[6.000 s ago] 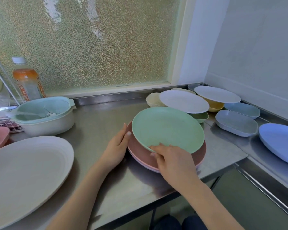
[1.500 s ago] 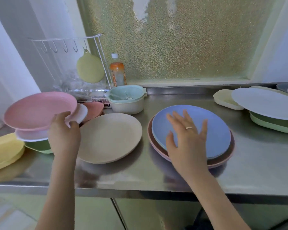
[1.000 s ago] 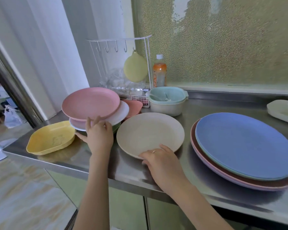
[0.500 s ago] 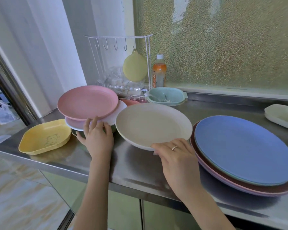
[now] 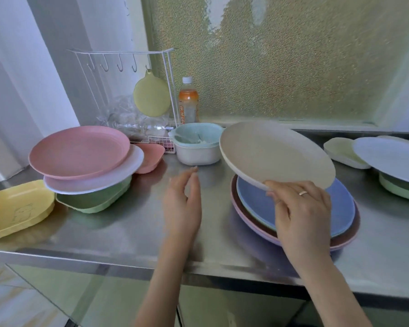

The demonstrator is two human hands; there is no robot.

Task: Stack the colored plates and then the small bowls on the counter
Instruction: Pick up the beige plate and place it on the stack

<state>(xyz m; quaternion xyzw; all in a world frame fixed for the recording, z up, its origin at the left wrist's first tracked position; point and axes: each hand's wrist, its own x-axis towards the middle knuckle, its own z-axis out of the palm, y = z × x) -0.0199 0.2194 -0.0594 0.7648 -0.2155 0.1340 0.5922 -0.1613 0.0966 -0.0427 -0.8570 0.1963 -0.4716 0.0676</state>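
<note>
My right hand (image 5: 301, 208) grips the near rim of a beige plate (image 5: 274, 154) and holds it tilted in the air above a stack of plates (image 5: 253, 215) with a blue plate (image 5: 255, 199) on top. My left hand (image 5: 183, 197) hovers open over the bare counter, holding nothing. To the left, a pink plate (image 5: 78, 151) lies on a white plate (image 5: 125, 171), which rests on a green bowl (image 5: 92, 201). A yellow dish (image 5: 14, 210) sits at the far left.
A white and teal lidded container (image 5: 196, 145), an orange drink bottle (image 5: 188, 102) and a white wire rack (image 5: 128, 67) stand at the back. A small pink bowl (image 5: 149, 156) sits behind the left pile. More plates and bowls (image 5: 392, 161) lie at the right. The steel counter's front edge (image 5: 128, 267) is near.
My right hand has lifted the beige plate off the counter and carried it right, over the blue-topped stack. My left hand has left the pink plate pile and moved right, open.
</note>
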